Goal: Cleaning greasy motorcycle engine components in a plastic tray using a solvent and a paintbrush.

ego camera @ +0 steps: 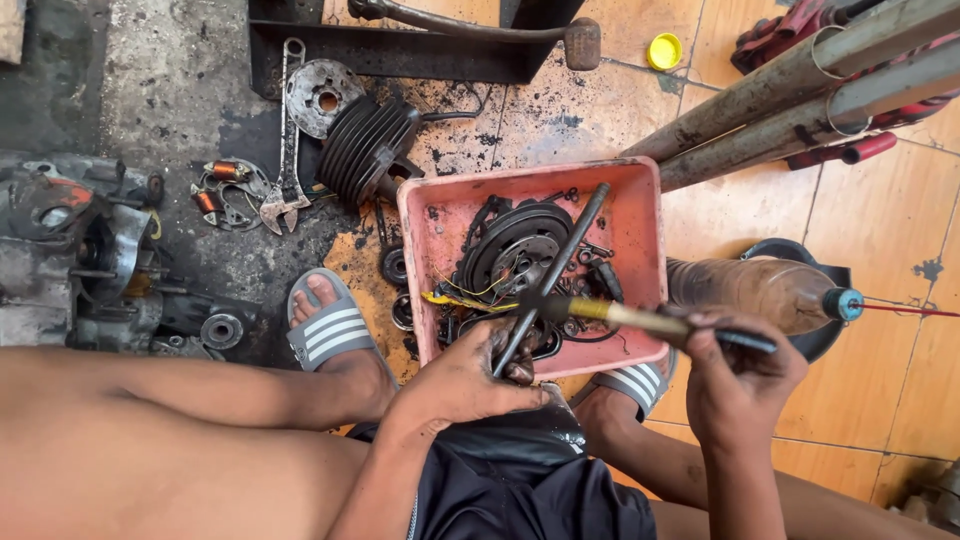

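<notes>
Brass-coloured ferrule on the brush (640,318), which my right hand (738,378) pinches by the dark handle end, fingers pressed together around it. Bristle tip pointing away from that hand, over the pink tray (640,215), just above the greasy parts. My left hand (468,378) is curled around the lower end of a long dark metal rod (555,275), fingers wrapped tight; the rod runs diagonally up and away from the hand across the tray. Under both tools: a round black pulley-like part (515,245) with yellow wires (455,300) trailing towards my left hand.

Judgement on doing it well: keep the rod steady with the left, brush in short strokes over the tray so grime drops inside, not on the floor.

Counts: one tray, one brush, one rod. Two striped sandals, one (328,325) left of my left hand, the other (635,385) between the hands, half hidden by the tray. Beyond the tray, away from me: one finned cylinder (368,145), one adjustable wrench (288,180), one round metal plate (320,95), one yellow cap (664,50). Right of my right hand: one brownish plastic bottle (760,290) with a blue nozzle, lying down. At least three pipes (800,90) above it. Engine case (80,250) far left on the floor.
</notes>
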